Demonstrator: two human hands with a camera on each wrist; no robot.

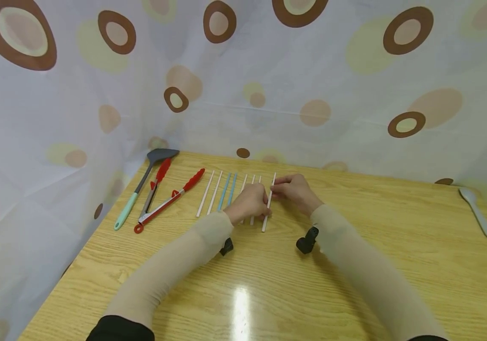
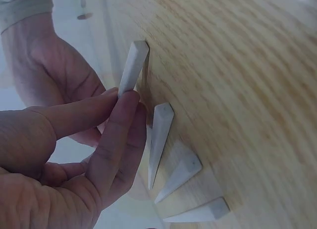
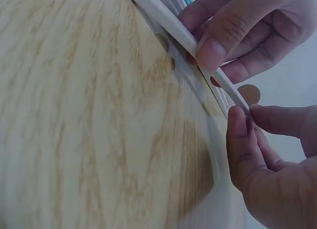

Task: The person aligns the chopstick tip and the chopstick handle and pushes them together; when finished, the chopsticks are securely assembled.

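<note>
A white chopstick (image 1: 264, 224) is held between both hands, a little above the table in the wrist views. My left hand (image 1: 248, 201) pinches it between thumb and fingers on its lower part, with the squared thick end (image 2: 132, 65) sticking out. Farther up, toward the thin end, my right hand (image 3: 277, 179) pinches the same stick. Just left of it, white chopsticks (image 1: 253, 179) lie side by side, partly hidden by my left hand. Beyond these come two blue chopsticks (image 1: 224, 192) and two more white chopsticks (image 1: 205, 193), roughly parallel.
At the table's left lie red-tipped tongs (image 1: 168, 202), a second red-tipped pair of tongs (image 1: 163, 170) and a grey spatula (image 1: 142, 181) with a mint handle. A pale spoon (image 1: 477, 212) lies near the right edge. A patterned curtain (image 1: 332, 71) borders the table's back.
</note>
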